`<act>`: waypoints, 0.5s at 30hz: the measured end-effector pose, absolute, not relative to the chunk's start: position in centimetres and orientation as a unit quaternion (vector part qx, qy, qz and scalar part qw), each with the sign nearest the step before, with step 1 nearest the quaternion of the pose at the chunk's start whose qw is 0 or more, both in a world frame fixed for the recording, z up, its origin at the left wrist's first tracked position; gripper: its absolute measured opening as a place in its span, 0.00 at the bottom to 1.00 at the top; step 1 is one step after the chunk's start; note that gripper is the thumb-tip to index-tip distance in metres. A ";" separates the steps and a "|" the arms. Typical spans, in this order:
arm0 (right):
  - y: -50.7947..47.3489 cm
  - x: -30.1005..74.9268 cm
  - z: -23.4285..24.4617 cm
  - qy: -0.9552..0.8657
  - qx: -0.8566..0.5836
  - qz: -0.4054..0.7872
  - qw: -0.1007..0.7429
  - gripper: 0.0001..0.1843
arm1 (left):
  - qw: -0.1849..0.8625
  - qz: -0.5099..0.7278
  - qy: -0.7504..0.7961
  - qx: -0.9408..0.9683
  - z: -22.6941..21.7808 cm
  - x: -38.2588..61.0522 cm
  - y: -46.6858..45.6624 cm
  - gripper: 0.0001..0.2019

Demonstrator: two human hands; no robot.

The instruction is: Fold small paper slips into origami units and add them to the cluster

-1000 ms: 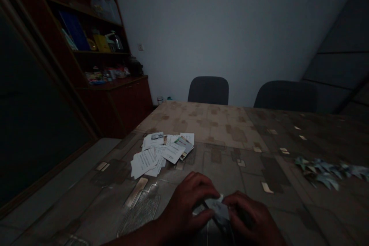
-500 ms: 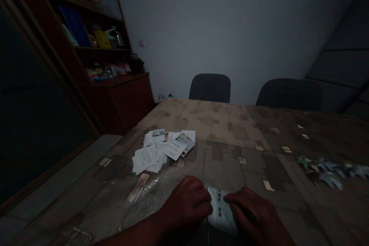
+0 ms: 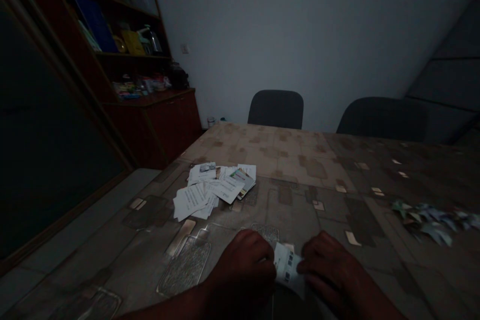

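Observation:
A small white printed paper (image 3: 288,269) with dark marks is held between my two hands, low over the table's near side. My left hand (image 3: 249,265) grips its left edge with curled fingers. On the other side, my right hand (image 3: 330,270) pinches the right edge between thumb and fingers. The paper looks slightly bent, and its lower part is in shadow. Beyond my left hand lies a loose pile of white printed cards (image 3: 210,190), one with a coloured picture on it.
Folded paper pieces (image 3: 431,220) lie at the right on the patterned tablecloth (image 3: 277,155). Two dark chairs (image 3: 276,110) stand behind the table's far edge. A red-brown cabinet (image 3: 172,125) with filled shelves is at the left.
The paper has tilted and bent between my hands, and my right hand has shifted slightly upward and right. The view has tipped a little; the card pile stays put.

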State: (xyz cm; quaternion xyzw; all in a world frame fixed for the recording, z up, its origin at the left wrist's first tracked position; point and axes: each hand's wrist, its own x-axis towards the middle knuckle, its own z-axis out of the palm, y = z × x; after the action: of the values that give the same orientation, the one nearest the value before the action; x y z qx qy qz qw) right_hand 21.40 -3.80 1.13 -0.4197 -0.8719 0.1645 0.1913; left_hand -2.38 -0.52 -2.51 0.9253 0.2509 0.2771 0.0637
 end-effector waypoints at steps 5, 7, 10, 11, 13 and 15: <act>-3.7 21.5 0.9 -0.837 -0.465 0.208 0.198 0.08 | 0.139 0.286 0.297 0.900 -1.4 -2.6 -1.2 0.07; -3.5 21.5 0.8 -0.824 -0.477 0.227 0.205 0.08 | 0.160 0.294 0.304 0.892 -1.2 -2.6 -1.3 0.07; -3.2 21.2 0.5 -0.810 -0.494 0.234 0.212 0.08 | 0.184 0.298 0.332 0.876 -1.1 -2.2 -1.3 0.08; -3.1 21.0 0.4 -0.806 -0.502 0.231 0.213 0.08 | 0.191 0.298 0.344 0.870 -1.1 -2.1 -1.4 0.09; -3.0 20.7 0.3 -0.799 -0.520 0.219 0.209 0.09 | 0.199 0.297 0.364 0.860 -1.0 -1.9 -1.4 0.10; -2.9 20.4 0.2 -0.796 -0.532 0.207 0.200 0.09 | 0.198 0.299 0.375 0.855 -1.0 -1.8 -1.5 0.10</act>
State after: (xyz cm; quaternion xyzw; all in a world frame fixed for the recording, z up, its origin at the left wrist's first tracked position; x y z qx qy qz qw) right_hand 20.38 -2.94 0.24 -0.5320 -0.7962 0.2070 0.2002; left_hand -1.76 -1.53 -0.97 0.8546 0.3754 0.2993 0.1977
